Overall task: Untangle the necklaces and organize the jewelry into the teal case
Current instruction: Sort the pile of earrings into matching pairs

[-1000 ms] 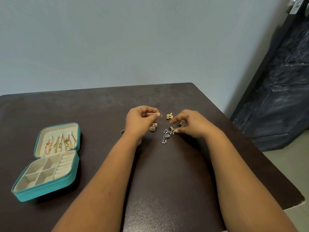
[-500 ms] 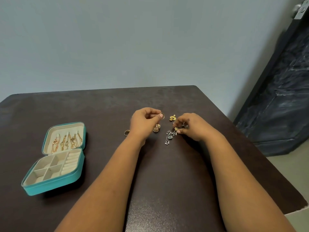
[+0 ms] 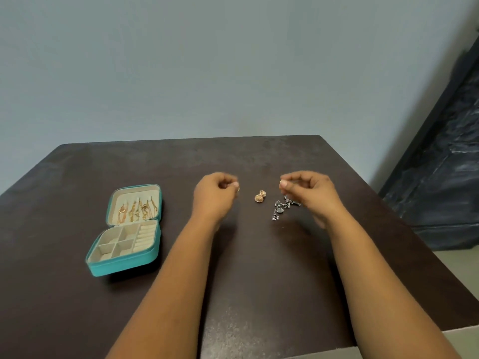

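While hands [image 3: 215,194] hover | teal case [image 3: 124,263] left | gold earring [image 3: 260,196] between

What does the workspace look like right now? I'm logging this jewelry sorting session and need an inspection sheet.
Surface: dark brown table.
Job's things: open teal jewelry case, gold chains in its lid, compartments look bare; gold dome earring; dark silver beaded earring.
Clutter: nothing seen.
Hands: left hand pinches something small, blurred; right hand pinches a small piece, raised.
Cables: nothing seen.
Surroundings: pale blue wall, dark door at right.
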